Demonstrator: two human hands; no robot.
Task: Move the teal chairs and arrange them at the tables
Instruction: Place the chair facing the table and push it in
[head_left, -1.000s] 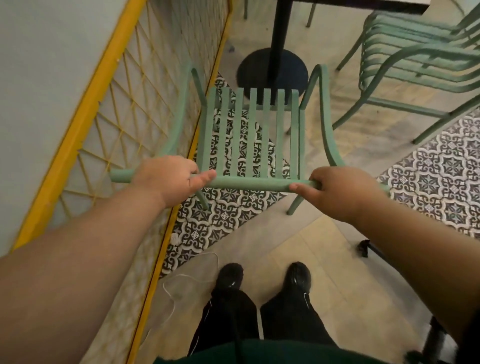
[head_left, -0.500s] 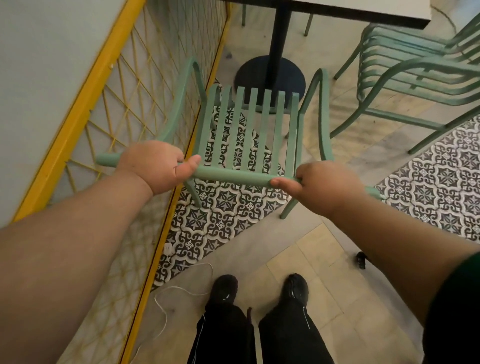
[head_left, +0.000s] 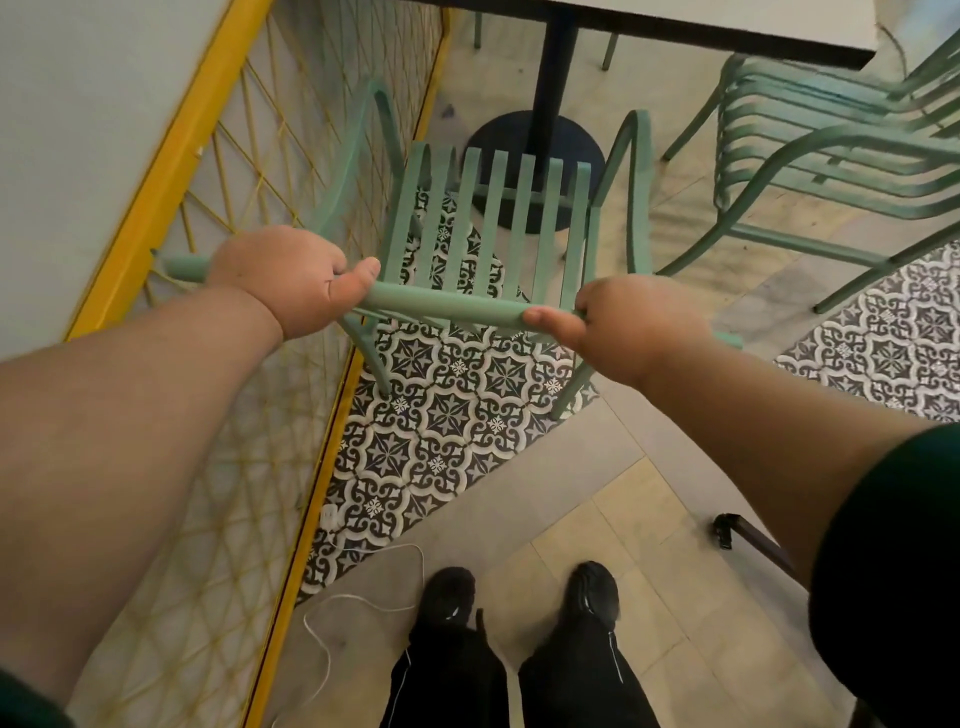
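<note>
Steering the teal chair (head_left: 577, 223) in under the counter (head_left: 675, 21) looks like the step in hand. The left hand (head_left: 291, 278) is curled round the chair's top rail (head_left: 447, 304) near its left end with the thumb laid along the bar, and the right hand (head_left: 634, 327) is wrapped round the same rail near its right end. The chair faces away from the person, its seat pointing at the counter's round base (head_left: 498, 140). Whether its back legs rest on the patterned floor or hang just above it cannot be told. To do this well, I would hold the rail level and push evenly with both hands so the chair goes in straight. Its left arm runs just beside the yellow lattice wall (head_left: 249, 171), so it needs a slight bias to the right, though not enough to reach the stack of chairs (head_left: 831, 145). The front legs should stop short of the base. A white cable (head_left: 332, 608) lies beside the feet and is worth stepping round.
</note>
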